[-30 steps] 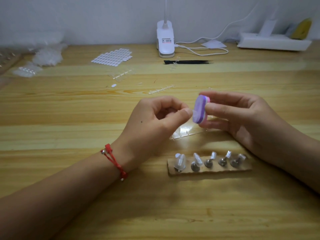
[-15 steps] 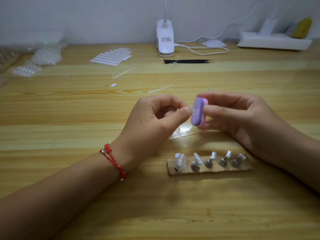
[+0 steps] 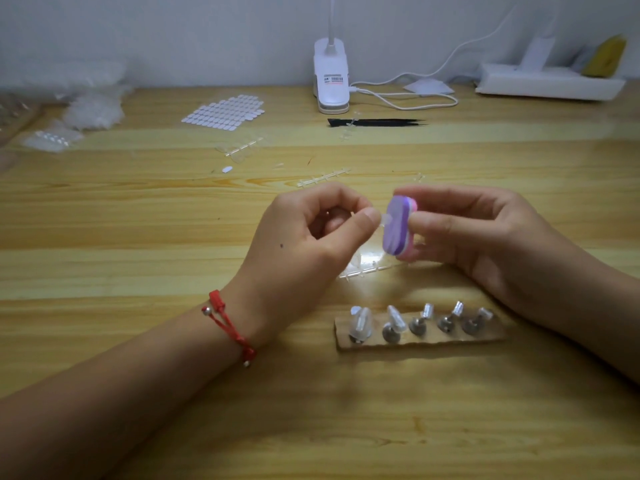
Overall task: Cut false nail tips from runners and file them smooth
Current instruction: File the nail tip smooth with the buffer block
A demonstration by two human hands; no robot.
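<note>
Glossy wooden table (image 3: 138, 237), pale wall (image 3: 173, 36); left hand (image 3: 304, 244) tight around a nail tip (image 3: 384, 221), right hand (image 3: 485, 237) around a purple file (image 3: 396, 227).

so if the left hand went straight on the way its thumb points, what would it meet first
Probably the purple file block in the right hand; the left hand pinches a clear nail tip that looks pressed against it.

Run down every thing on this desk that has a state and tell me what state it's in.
Left hand, pinching a clear nail tip.
Right hand, gripping the purple file block, upright against the tip.
Cardboard holder, lying flat, two leftmost stands carrying tips.
Tweezers, lying flat, untouched.
Clip lamp, head out of view, cannot tell if lit.
</note>
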